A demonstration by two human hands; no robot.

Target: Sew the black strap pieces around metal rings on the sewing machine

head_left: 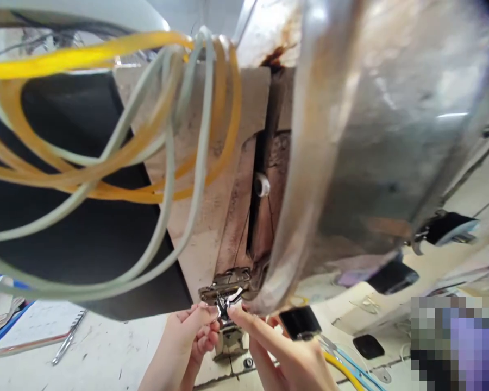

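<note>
Low in the middle of the head view, my left hand is closed, its thumb and forefinger pinching a small shiny metal part. My right hand meets it from the other side, also closed, with forefinger and thumb on the same part. My fingers hide much of it, so its exact kind cannot be made out. Just behind the fingertips is a dark metal fixture at the foot of an upright machine body. Below the fingers, a metal base piece sits on the table.
Yellow and pale green tubes hang in loops at upper left, before a black panel. A clear plastic sheet hangs at right. A pen lies on papers. Blue-handled scissors lie at lower right near a dark rectangular object.
</note>
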